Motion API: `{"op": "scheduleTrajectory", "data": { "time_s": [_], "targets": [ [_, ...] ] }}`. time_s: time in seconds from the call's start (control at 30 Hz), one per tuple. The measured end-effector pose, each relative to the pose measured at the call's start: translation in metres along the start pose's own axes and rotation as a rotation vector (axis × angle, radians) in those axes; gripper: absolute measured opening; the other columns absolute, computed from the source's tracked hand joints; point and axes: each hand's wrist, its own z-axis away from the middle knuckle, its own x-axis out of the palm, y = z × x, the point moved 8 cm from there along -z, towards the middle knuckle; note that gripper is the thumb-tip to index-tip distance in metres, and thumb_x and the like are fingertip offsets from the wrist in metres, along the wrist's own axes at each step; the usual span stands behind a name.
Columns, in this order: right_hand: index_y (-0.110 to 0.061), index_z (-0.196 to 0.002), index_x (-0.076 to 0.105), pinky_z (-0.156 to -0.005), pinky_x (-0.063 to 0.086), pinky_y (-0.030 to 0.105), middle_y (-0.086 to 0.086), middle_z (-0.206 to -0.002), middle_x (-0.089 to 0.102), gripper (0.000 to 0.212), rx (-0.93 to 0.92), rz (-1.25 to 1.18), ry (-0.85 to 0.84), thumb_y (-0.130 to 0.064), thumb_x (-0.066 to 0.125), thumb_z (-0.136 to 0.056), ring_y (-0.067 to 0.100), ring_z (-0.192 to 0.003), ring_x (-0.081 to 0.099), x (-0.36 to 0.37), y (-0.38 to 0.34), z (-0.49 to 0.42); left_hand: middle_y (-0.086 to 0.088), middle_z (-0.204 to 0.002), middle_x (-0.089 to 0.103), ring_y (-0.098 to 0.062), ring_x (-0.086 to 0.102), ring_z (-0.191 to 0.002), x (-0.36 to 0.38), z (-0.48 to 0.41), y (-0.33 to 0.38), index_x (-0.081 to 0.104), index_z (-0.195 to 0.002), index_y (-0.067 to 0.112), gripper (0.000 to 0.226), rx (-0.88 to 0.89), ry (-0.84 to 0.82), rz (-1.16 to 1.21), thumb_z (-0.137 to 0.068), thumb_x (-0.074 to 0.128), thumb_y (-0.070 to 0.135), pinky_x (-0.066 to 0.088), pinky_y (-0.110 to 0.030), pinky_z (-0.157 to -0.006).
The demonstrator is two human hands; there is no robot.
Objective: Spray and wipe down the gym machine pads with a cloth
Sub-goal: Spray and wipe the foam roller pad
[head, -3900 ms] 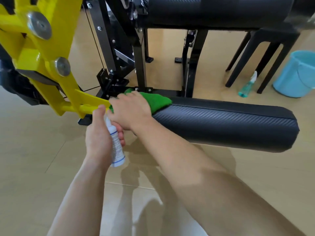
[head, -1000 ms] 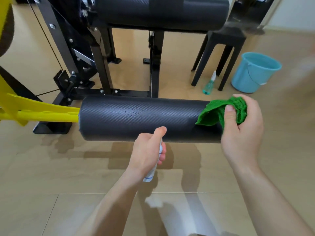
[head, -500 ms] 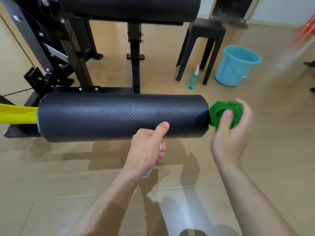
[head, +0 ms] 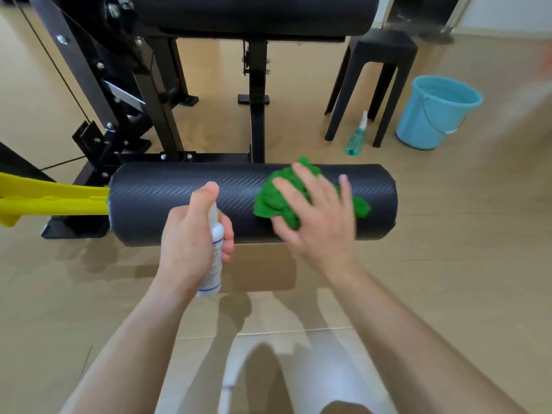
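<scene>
**Left hand point(head: 191, 234) grips the white spray bottle point(head: 215, 258), right hand point(head: 319, 216) lies flat on the green cloth point(head: 277, 198)**

The left hand's fingers are curled around the white spray bottle in the middle of the frame. Its thumb sits on the top.

The right hand is spread out with straight fingers. It presses the bunched green cloth onto the black roller pad point(head: 167, 201).

The black roller pad lies sideways across the middle. The green cloth is on its right half.

A yellow bar point(head: 53, 198) meets the pad's left end.

At the upper right, a black stool point(head: 385, 52) and a blue bucket point(head: 433, 115) stand on the floor point(head: 478, 264). A small green bottle point(head: 357, 138) stands by the stool's legs.
</scene>
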Motion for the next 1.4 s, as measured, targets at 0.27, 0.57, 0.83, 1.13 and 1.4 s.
{"op": "scheduleTrajectory", "data": {
  "time_s": [0.27, 0.57, 0.83, 1.13, 1.4],
  "targets": [
    [-0.019, -0.133, 0.058, -0.118, 0.023, 0.057, 0.007, -0.151, 0.047, 0.044, 0.581, -0.160, 0.207, -0.038, 0.047, -0.095, 0.032, -0.140, 0.040, -0.026, 0.081, 0.020, -0.011, -0.050, 0.054, -0.018, 0.050, -0.044, 0.004, 0.001, -0.001, 0.053, -0.047, 0.009, 0.070, 0.021, -0.001, 0.001, -0.105, 0.046, 0.047, 0.044, -0.030, -0.055],
    [-0.024, -0.134, 0.062, -0.112, 0.032, 0.051, 0.011, -0.152, 0.048, 0.044, -0.021, -0.151, 0.054, -0.040, 0.054, -0.094, 0.043, -0.137, 0.044, 0.035, -0.176, -0.036, -0.011, -0.048, 0.048, -0.022, 0.045, -0.040, -0.099, -0.015, -0.011, 0.053, -0.050, 0.009, 0.065, -0.050, 0.216, 0.187, -0.095, 0.055, 0.055, 0.042, -0.028, -0.047],
    [-0.021, -0.136, 0.057, -0.114, 0.031, 0.053, 0.012, -0.151, 0.046, 0.052, 0.109, -0.004, 0.042, -0.042, 0.056, -0.089, 0.037, -0.130, 0.050, 0.011, -0.051, -0.007, -0.009, -0.050, 0.049, -0.022, 0.045, -0.042, -0.119, -0.023, -0.030, 0.055, -0.046, 0.014, 0.063, -0.146, 0.177, 0.217, -0.083, 0.055, 0.064, 0.040, -0.029, -0.050],
    [-0.024, -0.134, 0.059, -0.114, 0.031, 0.053, 0.013, -0.151, 0.047, 0.046, -0.102, -0.102, 0.017, -0.039, 0.048, -0.092, 0.045, -0.137, 0.042, 0.050, -0.227, -0.059, -0.011, -0.052, 0.049, -0.020, 0.045, -0.040, -0.154, -0.020, -0.030, 0.054, -0.056, 0.007, 0.064, -0.128, 0.239, 0.242, -0.101, 0.052, 0.054, 0.042, -0.025, -0.043],
    [-0.026, -0.137, 0.055, -0.115, 0.030, 0.053, 0.013, -0.157, 0.040, 0.053, -0.531, 0.024, -0.059, -0.040, 0.060, -0.086, 0.042, -0.138, 0.042, 0.060, -0.237, -0.044, -0.012, -0.051, 0.051, -0.023, 0.044, -0.042, -0.184, -0.019, -0.045, 0.054, -0.056, 0.008, 0.064, -0.172, 0.345, 0.257, -0.100, 0.050, 0.054, 0.040, -0.031, -0.053]
  ]
}}
